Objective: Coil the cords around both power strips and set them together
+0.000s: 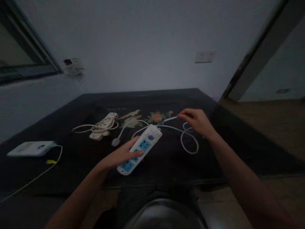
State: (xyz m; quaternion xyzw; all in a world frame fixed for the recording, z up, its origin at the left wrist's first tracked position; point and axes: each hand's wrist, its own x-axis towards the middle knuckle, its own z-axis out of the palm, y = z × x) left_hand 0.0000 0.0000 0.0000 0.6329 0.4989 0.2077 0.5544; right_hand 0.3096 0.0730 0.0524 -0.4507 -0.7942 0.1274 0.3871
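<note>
My left hand [127,151] is wrapped round a white power strip [154,131] with blue socket faces and a blue switch, tilted up to the right above the table. My right hand [194,119] pinches a white cord [171,118] that runs to the strip's upper end. Thin coloured wires [162,123] show between the cord and the strip; whether they are joined to it I cannot tell. The rest of the white cable loops on the table below my right hand, and a plug [115,142] lies left of the strip.
A second white power strip [109,119] with its cord wound over it lies at the left. Further left are a white device [33,148] with a cable and a small yellow object [50,162]. The dark table [171,171] stands against a wall with sockets [205,57].
</note>
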